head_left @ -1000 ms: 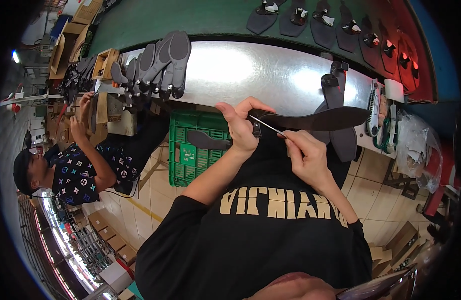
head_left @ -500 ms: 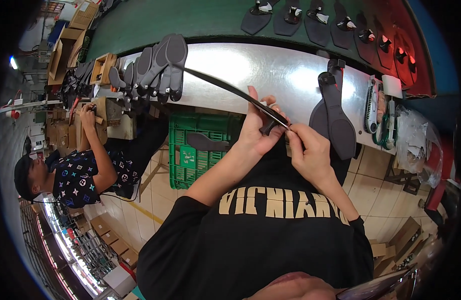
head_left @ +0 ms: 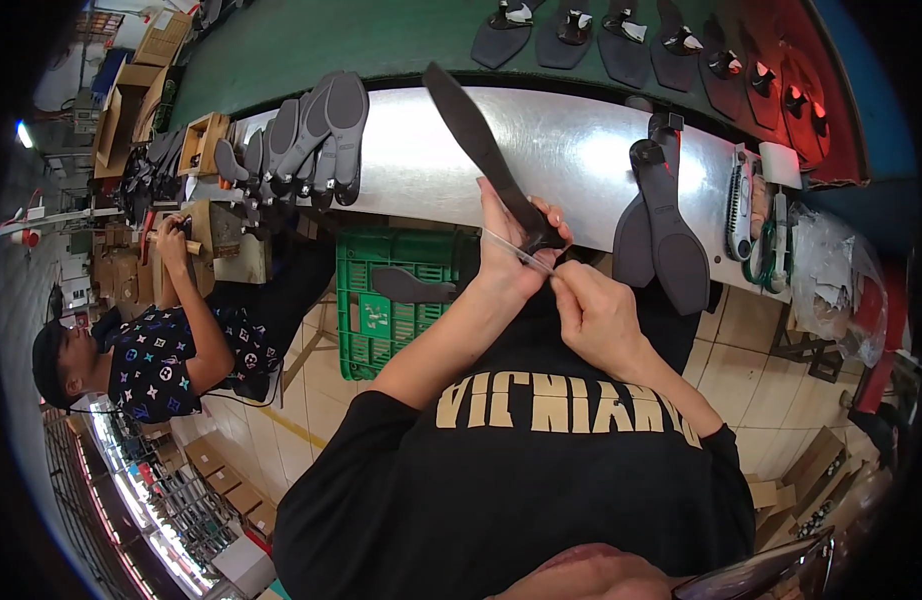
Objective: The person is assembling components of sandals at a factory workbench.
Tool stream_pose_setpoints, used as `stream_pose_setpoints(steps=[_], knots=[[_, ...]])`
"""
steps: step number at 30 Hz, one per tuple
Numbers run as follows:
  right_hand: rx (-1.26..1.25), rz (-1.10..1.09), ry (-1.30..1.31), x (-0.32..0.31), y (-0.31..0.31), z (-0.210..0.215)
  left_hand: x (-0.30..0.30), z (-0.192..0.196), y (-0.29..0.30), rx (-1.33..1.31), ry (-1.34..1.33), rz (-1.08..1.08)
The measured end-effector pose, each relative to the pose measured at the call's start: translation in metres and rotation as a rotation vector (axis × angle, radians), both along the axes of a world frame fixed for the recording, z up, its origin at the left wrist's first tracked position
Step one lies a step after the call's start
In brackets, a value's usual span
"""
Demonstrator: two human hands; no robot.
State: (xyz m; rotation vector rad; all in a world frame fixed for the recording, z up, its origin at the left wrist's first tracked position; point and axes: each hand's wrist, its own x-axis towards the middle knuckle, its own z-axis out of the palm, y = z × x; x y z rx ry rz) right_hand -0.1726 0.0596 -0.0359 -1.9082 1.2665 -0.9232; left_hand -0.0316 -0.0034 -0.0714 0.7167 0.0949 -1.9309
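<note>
A dark, narrow shoe sole with a small heel (head_left: 471,125) slants up over the metal bench. My left hand (head_left: 506,255) is closed around its heel end, fingers and thumb up. My right hand (head_left: 601,315) is closed in a pinch on a thin, pale, rod-like tool (head_left: 519,252), whose exact kind I cannot make out. The tool crosses my left palm just below the heel. To the right, a pair of dark heeled soles (head_left: 678,245) overhangs the bench's near edge.
Several dark soles (head_left: 336,110) crowd the bench (head_left: 406,150) at left. More lie on the green conveyor belt (head_left: 381,40) beyond. A cutter knife (head_left: 741,205) and scissors (head_left: 776,245) sit at right. Below is a green crate (head_left: 356,335). Another person (head_left: 181,340) works at left.
The sole has turned in my left hand: its broad face now shows and its tip points more upward. My right hand and the thin tool have shifted slightly left and down.
</note>
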Motion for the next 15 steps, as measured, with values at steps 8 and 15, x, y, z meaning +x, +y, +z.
stream_pose_setpoints(steps=[8,15], knots=[[0.052,-0.090,-0.180,-0.014,-0.006,0.020,0.074,0.033,-0.027,-0.258,-0.530,0.082],[0.018,-0.167,-0.149,-0.049,-0.023,0.017,0.267,0.094,-0.078,-0.262,-1.259,0.381]])
